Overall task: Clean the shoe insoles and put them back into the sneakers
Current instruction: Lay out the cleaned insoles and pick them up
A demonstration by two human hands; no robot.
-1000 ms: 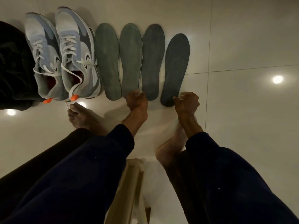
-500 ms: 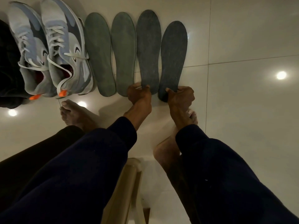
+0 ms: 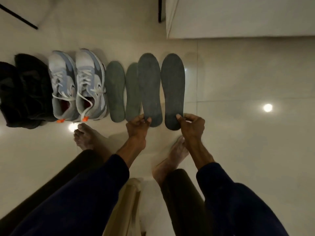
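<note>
1. Insoles are the task's thing here. The left dark insole (image 3: 150, 89) and the right dark insole (image 3: 173, 89) are held side by side above the tiled floor (image 3: 238, 150), toe ends pointing away from the person. I cannot tell whether the toe ends touch the floor.
2. The left hand (image 3: 136, 128) pinches the heel edge of the left dark insole, and the right hand (image 3: 192, 126) pinches the heel of the right dark insole, thumb on top.
3. I judge them light, thin and flexible, with a rough cloth face that does not slip. Held only at the heel they will probably bend, so a grip nearer the middle gives more control for cleaning.
4. Two green insoles (image 3: 115, 91) lie on the floor just to the left. The left dark insole covers the edge of the nearer one.
5. Further left stand the grey-blue sneakers (image 3: 76, 86), open and loosely laced, then black shoes (image 3: 25, 92).
6. The person's bare feet (image 3: 87, 138) rest near the hands, a stool (image 3: 126, 201) stands between the legs, and a white cabinet (image 3: 238, 16) is behind.
7. The green insoles lie between the dark pair and the sneakers, so the path back goes over them.
</note>
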